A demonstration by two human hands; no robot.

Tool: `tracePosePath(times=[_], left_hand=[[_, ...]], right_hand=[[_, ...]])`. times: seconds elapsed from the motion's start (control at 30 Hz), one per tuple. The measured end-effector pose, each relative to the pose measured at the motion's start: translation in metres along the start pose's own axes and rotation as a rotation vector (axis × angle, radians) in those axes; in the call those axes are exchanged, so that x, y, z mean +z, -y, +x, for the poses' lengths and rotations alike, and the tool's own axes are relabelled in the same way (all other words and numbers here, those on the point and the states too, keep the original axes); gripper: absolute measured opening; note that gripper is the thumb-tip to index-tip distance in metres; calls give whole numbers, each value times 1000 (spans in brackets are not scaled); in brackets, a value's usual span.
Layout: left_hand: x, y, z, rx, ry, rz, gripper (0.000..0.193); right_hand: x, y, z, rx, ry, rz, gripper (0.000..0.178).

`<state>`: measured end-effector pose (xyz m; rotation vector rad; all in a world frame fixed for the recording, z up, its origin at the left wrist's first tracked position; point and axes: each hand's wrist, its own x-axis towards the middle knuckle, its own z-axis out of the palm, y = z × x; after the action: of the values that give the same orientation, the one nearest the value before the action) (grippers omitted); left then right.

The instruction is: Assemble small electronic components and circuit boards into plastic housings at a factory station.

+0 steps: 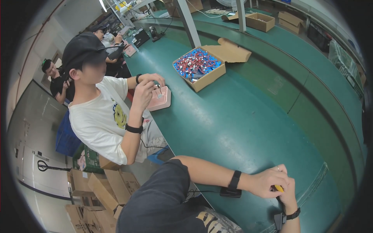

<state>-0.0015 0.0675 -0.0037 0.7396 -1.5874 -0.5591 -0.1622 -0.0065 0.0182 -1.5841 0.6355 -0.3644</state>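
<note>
At the lower right, my two hands meet just above the green table (229,136). My left hand (268,181) is closed, and a small yellow piece (279,188), of a kind I cannot make out, shows between its fingers. Close against it, my right hand (288,194) is also closed with its fingers curled. Whatever it grips is hidden by the hands. A black band (234,179) circles my left wrist, with a black box (230,192) beside it. Another black band (293,214) is on my right wrist, next to a dark device (278,221).
A co-worker (97,116) at left handles something over a pink tray (160,99). Beyond it stands an open cardboard box (210,77) of blue parts with red wires. Metal posts (188,25) rise at the back. Empty cartons (105,190) lie on the floor at lower left.
</note>
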Motion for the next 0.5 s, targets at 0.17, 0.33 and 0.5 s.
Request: tracePosePath(times=[0.17,0.33,0.5], left_hand=[[-1,1,1,4,4,21,19],[3,3,2,41,-16,30,18],[0,3,-1,18,-1,10,19]], right_hand=[[-2,2,1,62,9,14,3],[-7,-5,2,-22,24,-158,4],[-1,-3,2,-16,-1,-17,4]])
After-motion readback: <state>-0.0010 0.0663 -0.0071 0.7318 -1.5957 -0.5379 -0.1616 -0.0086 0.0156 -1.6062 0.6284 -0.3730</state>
